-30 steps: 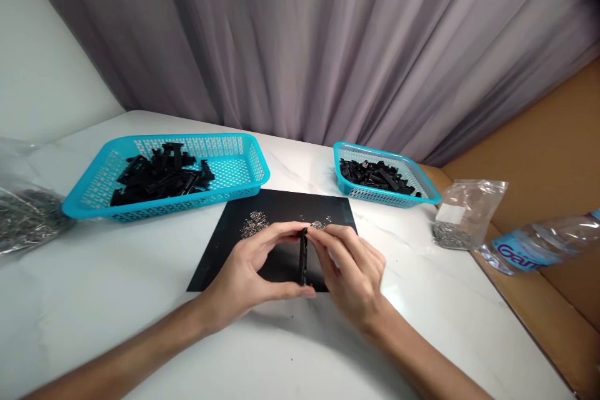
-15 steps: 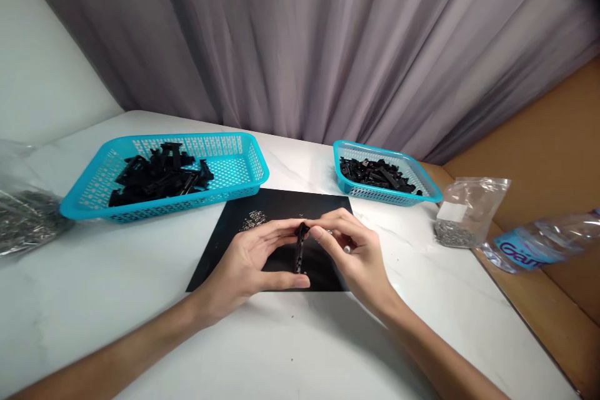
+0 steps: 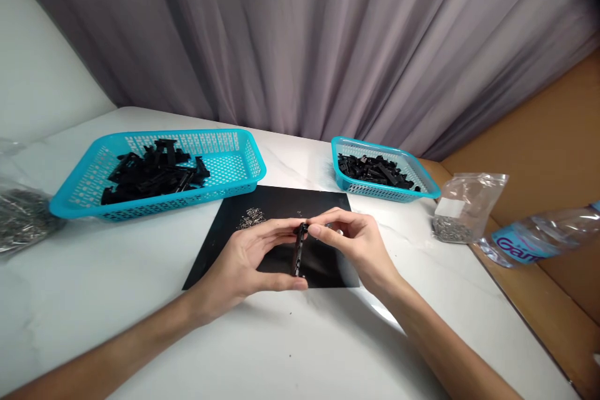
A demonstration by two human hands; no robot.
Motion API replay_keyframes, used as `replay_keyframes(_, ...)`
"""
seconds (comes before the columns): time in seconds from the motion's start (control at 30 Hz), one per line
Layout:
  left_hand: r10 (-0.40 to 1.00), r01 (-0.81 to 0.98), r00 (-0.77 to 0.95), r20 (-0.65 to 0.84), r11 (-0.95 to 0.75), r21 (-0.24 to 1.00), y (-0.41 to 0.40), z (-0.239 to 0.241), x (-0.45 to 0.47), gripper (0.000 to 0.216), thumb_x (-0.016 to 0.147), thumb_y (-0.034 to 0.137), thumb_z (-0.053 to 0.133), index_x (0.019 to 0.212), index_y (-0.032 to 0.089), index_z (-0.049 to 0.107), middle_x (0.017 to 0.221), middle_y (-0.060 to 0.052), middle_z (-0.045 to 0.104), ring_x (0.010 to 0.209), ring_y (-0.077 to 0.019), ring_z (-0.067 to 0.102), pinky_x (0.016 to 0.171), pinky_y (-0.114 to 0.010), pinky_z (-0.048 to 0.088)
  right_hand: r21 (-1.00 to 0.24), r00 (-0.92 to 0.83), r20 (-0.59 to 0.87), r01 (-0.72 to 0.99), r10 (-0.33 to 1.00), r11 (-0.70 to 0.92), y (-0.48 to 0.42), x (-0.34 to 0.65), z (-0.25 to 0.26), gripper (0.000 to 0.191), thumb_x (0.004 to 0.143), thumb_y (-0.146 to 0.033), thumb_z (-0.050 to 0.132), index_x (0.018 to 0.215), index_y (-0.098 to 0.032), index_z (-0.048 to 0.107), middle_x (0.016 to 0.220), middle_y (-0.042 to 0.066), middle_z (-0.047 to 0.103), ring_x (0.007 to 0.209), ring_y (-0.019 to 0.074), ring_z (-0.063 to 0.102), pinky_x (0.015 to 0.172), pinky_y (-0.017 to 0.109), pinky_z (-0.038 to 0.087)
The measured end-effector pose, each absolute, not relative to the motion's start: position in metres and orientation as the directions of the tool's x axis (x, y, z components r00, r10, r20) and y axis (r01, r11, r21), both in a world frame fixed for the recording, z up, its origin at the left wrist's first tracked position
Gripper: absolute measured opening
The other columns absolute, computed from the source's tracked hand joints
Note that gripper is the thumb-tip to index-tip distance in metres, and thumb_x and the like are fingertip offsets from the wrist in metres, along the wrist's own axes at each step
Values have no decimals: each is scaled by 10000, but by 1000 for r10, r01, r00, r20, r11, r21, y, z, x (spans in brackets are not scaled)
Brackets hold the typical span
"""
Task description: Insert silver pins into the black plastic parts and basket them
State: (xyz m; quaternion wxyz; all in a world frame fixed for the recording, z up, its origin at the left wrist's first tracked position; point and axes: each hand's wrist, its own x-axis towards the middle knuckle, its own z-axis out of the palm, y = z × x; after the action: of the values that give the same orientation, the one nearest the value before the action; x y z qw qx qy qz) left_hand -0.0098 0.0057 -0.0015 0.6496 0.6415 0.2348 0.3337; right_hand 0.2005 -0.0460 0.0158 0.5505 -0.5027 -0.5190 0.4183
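A narrow black plastic part point(image 3: 299, 253) stands nearly upright over the black mat point(image 3: 225, 244). My left hand point(image 3: 246, 262) grips it, thumb at its lower end and fingers at its upper end. The thumb and forefinger of my right hand point(image 3: 359, 239) are pinched together at the top of the part; whatever is between these fingertips is too small to make out. Beside the curled right fingers shows a small white tip point(image 3: 340, 232). Behind my left hand lies a pile of small metal pieces point(image 3: 252, 217) on the mat, with a few more partly hidden behind my right hand.
Two blue baskets, a larger one point(image 3: 257, 159) at left and a smaller one point(image 3: 336, 165) at right, hold black plastic parts. Plastic bags of metal pieces lie at far left point(image 3: 23, 215) and right point(image 3: 457, 219). A plastic bottle point(image 3: 529, 240) lies on its side at the right edge.
My right fingers have shifted slightly and stay pinched at the part's top. The part leans a little differently in my left hand. The whole view has moved slightly.
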Motion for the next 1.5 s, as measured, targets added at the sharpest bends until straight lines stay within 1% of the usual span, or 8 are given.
replay_keyframes(0.3,715,145,697,51,-210,967,7,6,-16,734,574,321,983,1245,266,692,1213,-35,723,1206,-291,642,1105,-440,515,-998,18,-39,-51,999,-38,-45,203,13,185,714,-358,896,744,-213,784,803,0,720,755,146,587,717,292,426)
replay_keyframes(0.6,679,211,733,36,-277,937,5,11,-12,709,612,364,957,1258,254,688,1221,-39,727,1202,-288,650,1126,-454,491,-996,-48,-87,42,995,-85,-43,209,11,291,700,-449,894,721,-199,746,709,-22,644,670,126,480,644,295,341)
replay_keyframes(0.73,663,168,748,5,-197,966,10,9,-10,694,619,347,958,1251,258,686,1236,-32,728,1231,-271,650,1149,-425,488,-991,-34,-64,117,997,-59,-47,212,14,359,744,-502,859,843,-194,704,787,-9,673,695,134,539,647,287,379)
replay_keyframes(0.83,662,111,750,11,-142,984,15,5,-12,685,623,322,958,1248,257,684,1246,-46,731,1238,-280,657,1152,-434,494,-979,-117,-45,203,992,-21,-53,218,21,356,931,-499,688,1142,-222,614,912,21,738,861,181,653,766,316,464)
replay_keyframes(0.9,665,87,746,19,-125,988,18,1,-13,681,625,309,958,1246,250,687,1249,-64,734,1237,-297,661,1153,-456,495,-956,-174,-7,290,985,45,-56,222,26,283,1032,-458,538,1201,-232,567,1031,54,760,1011,206,673,870,356,484)
replay_keyframes(1.1,664,62,748,25,-107,992,21,-3,-13,655,639,286,950,1238,245,688,1254,-67,730,1248,-295,655,1174,-478,475,-800,-178,167,551,970,239,-56,218,21,222,1046,-368,531,1114,-256,711,1024,50,762,921,217,694,783,353,512)
replay_keyframes(1.27,667,65,744,34,-123,990,22,-5,-14,653,646,277,945,1246,241,691,1246,-73,731,1239,-301,659,1169,-489,475,-806,-130,241,525,962,273,-54,212,10,94,994,-336,647,1027,-260,692,916,-4,778,794,174,684,701,305,490)
replay_keyframes(1.5,662,84,749,17,-121,989,23,-5,-14,658,649,285,946,1257,265,697,1268,-52,722,1270,-291,635,1178,-466,465,-770,-109,320,548,941,325,-50,212,4,127,972,-373,677,953,-258,729,850,-2,759,734,172,653,696,313,475)
